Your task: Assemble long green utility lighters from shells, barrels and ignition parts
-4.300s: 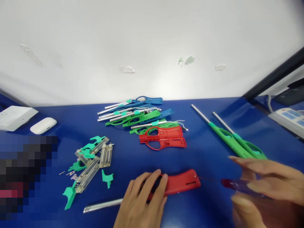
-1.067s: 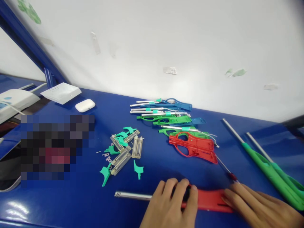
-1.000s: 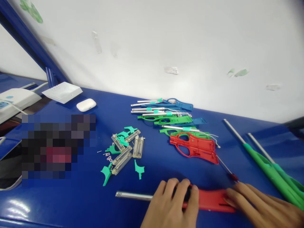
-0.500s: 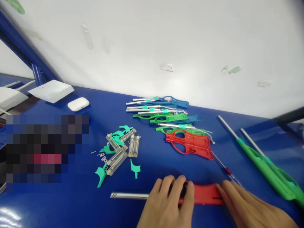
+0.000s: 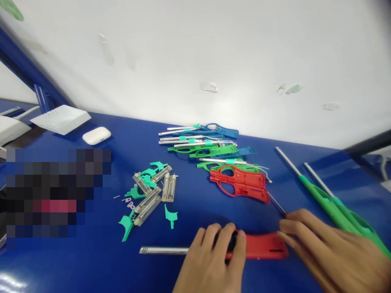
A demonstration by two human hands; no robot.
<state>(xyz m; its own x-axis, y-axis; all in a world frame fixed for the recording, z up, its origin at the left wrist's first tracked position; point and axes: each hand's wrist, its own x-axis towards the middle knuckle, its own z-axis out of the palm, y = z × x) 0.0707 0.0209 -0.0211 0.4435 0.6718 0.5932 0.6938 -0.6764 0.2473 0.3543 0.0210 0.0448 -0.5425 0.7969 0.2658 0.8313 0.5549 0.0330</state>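
My left hand (image 5: 215, 258) rests over a red long-nosed lighter (image 5: 265, 246) lying on the blue table, its fingers closed around the trigger-guard part. The lighter's metal tube (image 5: 165, 250) sticks out to the left. Right of the lighter's butt end, my right hand (image 5: 332, 248) is closed over the handle of a screwdriver (image 5: 277, 202). Only the thin shaft shows; the handle is hidden under the fingers. Just beyond the hands lie red lighter shell halves (image 5: 241, 182), the screwdriver's tip end beside them.
Clear fuel tanks (image 5: 149, 207) and teal triggers (image 5: 171, 216) lie in a loose heap left of centre. Green and blue shells with metal tubes (image 5: 214, 150) are piled near the wall. Two green lighters (image 5: 332, 207) lie at right. A white case (image 5: 97, 136) sits at back left.
My right hand has left the lighter's butt end and moved right and up onto the screwdriver, covering its handle. My left hand stays on the red lighter. The view has shifted slightly.
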